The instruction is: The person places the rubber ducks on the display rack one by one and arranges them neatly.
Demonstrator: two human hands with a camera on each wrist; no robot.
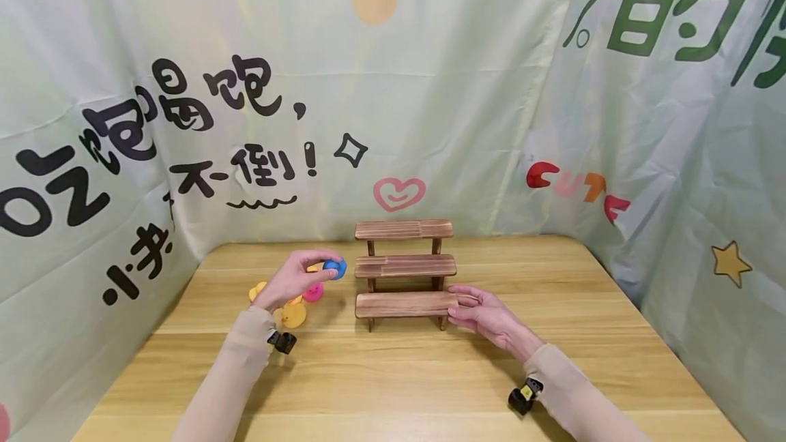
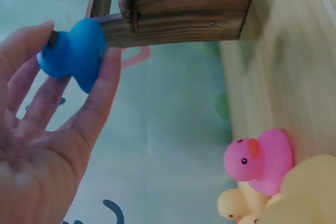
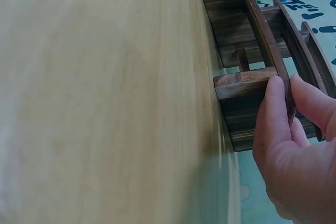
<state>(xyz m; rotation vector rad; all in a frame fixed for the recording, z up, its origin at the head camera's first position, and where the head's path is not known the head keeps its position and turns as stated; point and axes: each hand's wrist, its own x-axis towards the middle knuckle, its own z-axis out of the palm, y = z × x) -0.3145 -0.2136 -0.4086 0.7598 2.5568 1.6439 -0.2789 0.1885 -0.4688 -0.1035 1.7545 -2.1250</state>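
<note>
A blue rubber duck (image 2: 79, 51) is pinched between the thumb and fingers of my left hand (image 1: 299, 277), held up just left of a three-tiered wooden stand (image 1: 405, 304). My right hand (image 1: 491, 318) grips the right end of the stand's lowest step, thumb on one face and fingers on the other, as the right wrist view shows. Below my left hand, a pink rubber duck (image 2: 265, 161) sits on the table beside several yellow ducks (image 1: 293, 314), partly hidden by the hand and wrist in the head view.
The stand stands on a wood-grain table (image 1: 393, 380), near its back edge. A pale printed cloth (image 1: 442, 121) with lettering and a pink heart hangs behind and at both sides. Each wrist wears a small black camera (image 1: 522, 400).
</note>
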